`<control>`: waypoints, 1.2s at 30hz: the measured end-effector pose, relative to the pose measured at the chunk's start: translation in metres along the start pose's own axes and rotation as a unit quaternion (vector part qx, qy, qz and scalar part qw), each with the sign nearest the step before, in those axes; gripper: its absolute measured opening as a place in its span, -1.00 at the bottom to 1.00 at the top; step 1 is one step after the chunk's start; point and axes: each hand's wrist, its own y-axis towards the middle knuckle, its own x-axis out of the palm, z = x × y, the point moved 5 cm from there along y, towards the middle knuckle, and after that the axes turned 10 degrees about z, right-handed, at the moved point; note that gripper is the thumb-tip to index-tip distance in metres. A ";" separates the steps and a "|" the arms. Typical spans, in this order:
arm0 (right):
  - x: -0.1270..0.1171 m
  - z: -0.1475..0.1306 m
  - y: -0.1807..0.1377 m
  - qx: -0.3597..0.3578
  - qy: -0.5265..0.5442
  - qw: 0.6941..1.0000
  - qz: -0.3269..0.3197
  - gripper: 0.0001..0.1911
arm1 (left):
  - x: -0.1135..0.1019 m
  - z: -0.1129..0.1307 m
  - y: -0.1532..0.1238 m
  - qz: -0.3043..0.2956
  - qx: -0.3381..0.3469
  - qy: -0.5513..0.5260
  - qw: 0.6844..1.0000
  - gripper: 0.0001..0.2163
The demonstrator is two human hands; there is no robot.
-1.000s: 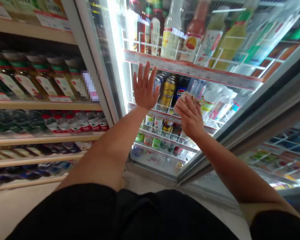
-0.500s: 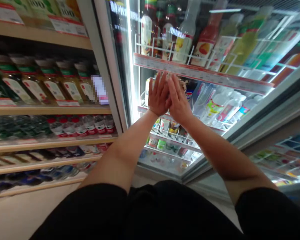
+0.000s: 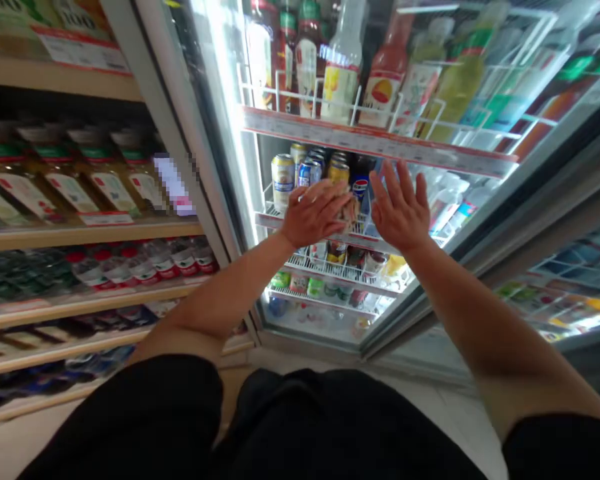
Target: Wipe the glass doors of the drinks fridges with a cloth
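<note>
We gripped a cloth [image 3: 350, 208] in our left hand [image 3: 311, 215], our right hand [image 3: 399, 210] open, fingers spread, apparently wiping the glass door [image 3: 320, 320], the next stroke likely needing even pressure.

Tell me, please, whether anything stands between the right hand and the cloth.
Nothing visible stands in the gap between the right hand and the cloth. The left hand covers the cloth's other side; the cans are behind, not between.
</note>
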 end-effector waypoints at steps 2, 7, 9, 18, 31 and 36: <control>0.002 -0.003 0.000 0.008 0.003 1.000 -0.005 -0.40 | 0.003 0.013 -0.009 -0.036 0.047 -0.015 0.998 -0.46; 0.002 -0.004 0.001 -0.006 -0.006 1.000 0.006 -0.35 | 0.006 0.027 -0.033 -0.062 0.120 -0.019 0.991 -0.65; 0.002 -0.005 0.000 -0.023 -0.009 1.000 0.019 -0.30 | 0.003 0.024 -0.039 -0.031 0.122 0.001 0.992 -0.70; 0.005 -0.007 0.001 -0.029 -0.003 0.999 0.032 -0.17 | 0.006 0.054 -0.082 0.012 0.051 -0.026 0.998 -0.71; 0.004 -0.005 0.000 -0.022 -0.010 1.000 0.010 -0.20 | -0.007 0.007 -0.016 0.094 -0.113 0.013 0.989 -0.53; -0.001 -0.007 -0.001 -0.055 -0.033 0.997 0.054 -0.29 | 0.005 0.040 -0.042 0.035 -0.071 -0.017 0.997 -0.37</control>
